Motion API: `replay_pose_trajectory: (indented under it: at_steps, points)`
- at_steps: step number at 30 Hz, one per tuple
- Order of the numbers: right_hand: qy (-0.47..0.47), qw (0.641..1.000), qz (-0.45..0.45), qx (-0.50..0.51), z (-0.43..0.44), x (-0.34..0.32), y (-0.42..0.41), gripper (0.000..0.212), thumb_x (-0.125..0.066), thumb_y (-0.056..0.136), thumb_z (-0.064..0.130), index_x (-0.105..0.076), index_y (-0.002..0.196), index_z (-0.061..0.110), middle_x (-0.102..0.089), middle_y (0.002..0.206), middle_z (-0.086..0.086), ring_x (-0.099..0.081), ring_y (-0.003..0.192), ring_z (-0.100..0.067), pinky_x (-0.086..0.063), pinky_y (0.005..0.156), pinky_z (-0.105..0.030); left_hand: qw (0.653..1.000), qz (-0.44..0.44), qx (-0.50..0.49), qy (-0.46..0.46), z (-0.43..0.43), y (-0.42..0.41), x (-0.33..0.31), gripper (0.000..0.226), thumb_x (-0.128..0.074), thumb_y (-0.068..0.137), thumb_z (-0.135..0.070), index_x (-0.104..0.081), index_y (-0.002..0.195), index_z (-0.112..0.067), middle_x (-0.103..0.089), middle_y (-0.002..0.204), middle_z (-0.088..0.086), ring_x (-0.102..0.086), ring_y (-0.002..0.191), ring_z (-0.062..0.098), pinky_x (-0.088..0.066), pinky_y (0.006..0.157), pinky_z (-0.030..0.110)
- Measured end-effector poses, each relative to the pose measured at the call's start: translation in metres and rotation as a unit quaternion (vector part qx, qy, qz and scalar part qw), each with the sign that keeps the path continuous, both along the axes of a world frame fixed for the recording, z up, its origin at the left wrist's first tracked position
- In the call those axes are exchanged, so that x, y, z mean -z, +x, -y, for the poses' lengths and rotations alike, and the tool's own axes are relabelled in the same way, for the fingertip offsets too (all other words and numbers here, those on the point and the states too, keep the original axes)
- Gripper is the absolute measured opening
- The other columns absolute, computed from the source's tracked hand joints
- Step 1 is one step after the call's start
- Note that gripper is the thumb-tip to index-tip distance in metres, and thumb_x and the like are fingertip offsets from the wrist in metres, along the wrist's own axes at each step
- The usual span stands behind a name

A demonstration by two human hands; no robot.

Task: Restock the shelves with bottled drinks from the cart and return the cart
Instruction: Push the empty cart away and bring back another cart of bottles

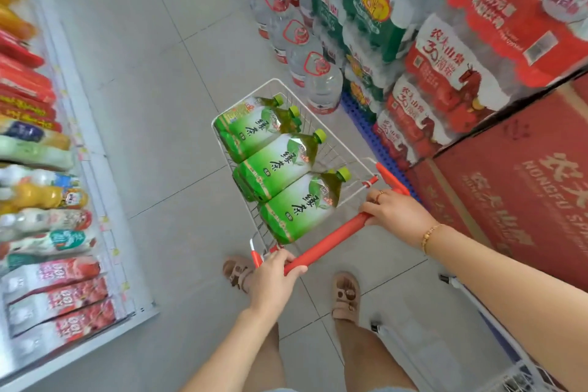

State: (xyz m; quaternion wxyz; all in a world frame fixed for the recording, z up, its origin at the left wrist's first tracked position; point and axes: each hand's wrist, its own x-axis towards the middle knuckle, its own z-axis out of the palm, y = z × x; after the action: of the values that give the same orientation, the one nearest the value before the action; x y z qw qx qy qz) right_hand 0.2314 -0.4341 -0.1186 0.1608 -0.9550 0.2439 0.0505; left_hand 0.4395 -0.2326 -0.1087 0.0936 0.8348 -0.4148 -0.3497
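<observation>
A white wire cart point(345, 149) stands in the aisle in front of me. Several large green-tea bottles point(280, 162) with green labels and lime caps lie on their sides inside it. The red cart handle point(331, 240) runs across the near end. My left hand point(273, 277) grips the handle's left end. My right hand point(394, 212), with a ring and a bead bracelet, grips its right end.
Shelves point(95, 188) of bottled drinks and juice cartons line the left. Large water jugs point(305, 51), shrink-wrapped water packs point(445, 83) and red cartons point(515, 188) are stacked on the right. A second wire cart point(521, 375) sits at the lower right. Grey tiled floor runs ahead.
</observation>
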Motion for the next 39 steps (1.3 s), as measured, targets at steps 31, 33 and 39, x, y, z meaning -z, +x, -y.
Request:
replay_pose_trajectory:
  at_steps: [31, 33, 39]
  points:
    - [0.068, 0.990, -0.107, -0.060, 0.016, -0.014, 0.473, 0.019, -0.058, 0.087, 0.040, -0.059, 0.100, 0.026, -0.055, 0.104, 0.004, -0.057, 0.102, -0.019, -0.049, 0.086, -0.034, 0.978, 0.002, -0.210, 0.011, -0.012, 0.402, 0.000, 0.030, -0.070, 0.081, -0.030, -0.065, 0.108, -0.017, -0.065, 0.112, 0.003, -0.061, 0.102, 0.019, -0.043, 0.090, 0.026]
    - [0.059, 0.991, -0.107, -0.053, 0.007, -0.016, 0.499, 0.019, -0.058, 0.088, 0.038, -0.059, 0.101, 0.025, -0.054, 0.105, 0.003, -0.056, 0.102, -0.020, -0.049, 0.084, -0.032, 0.977, -0.014, -0.213, 0.022, -0.015, 0.431, -0.003, 0.029, -0.070, 0.081, -0.029, -0.066, 0.106, -0.017, -0.065, 0.109, 0.003, -0.061, 0.100, 0.020, -0.044, 0.088, 0.026]
    - [0.043, 0.990, -0.116, -0.067, -0.017, -0.017, 0.579, 0.024, -0.053, 0.090, 0.041, -0.057, 0.106, 0.024, -0.053, 0.105, 0.001, -0.053, 0.105, -0.022, -0.050, 0.082, -0.034, 0.973, -0.030, -0.225, 0.045, -0.026, 0.522, -0.013, 0.026, -0.072, 0.078, -0.022, -0.068, 0.102, -0.013, -0.068, 0.105, 0.007, -0.061, 0.100, 0.023, -0.041, 0.083, 0.026]
